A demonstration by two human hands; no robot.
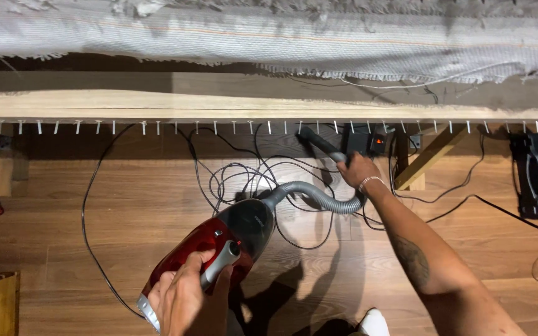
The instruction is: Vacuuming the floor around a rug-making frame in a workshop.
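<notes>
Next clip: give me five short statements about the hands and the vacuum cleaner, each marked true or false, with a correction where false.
1. The left hand grips the grey handle of the red vacuum cleaner. True.
2. The right hand lies flat on the wooden floor. False: it holds the end of the grey hose.
3. The hose runs from the vacuum's body to the right hand. True.
4. The vacuum cleaner is blue. False: it is red with a dark top.
5. Black cables lie on the wooden floor beside the vacuum. True.
</notes>
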